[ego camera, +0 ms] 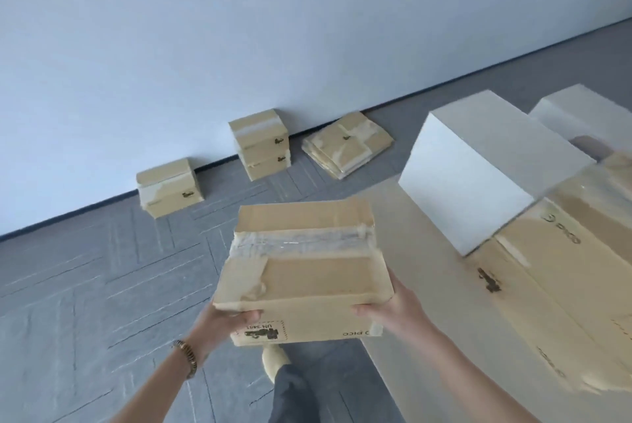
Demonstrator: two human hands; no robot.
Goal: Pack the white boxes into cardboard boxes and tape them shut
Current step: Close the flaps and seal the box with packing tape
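Both hands, left hand (227,315) and right hand (386,308), grip the taped cardboard box (304,268), probably bound for the stack (263,145) by the wall.

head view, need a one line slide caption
Both hands, left hand and right hand, carry a taped cardboard box toward sealed boxes by the wall.

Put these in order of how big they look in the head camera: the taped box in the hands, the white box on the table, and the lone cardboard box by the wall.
1. white box
2. taped box, close behind, and nearness to the camera inflates it
3. lone cardboard box, far away, so its true size is unsure
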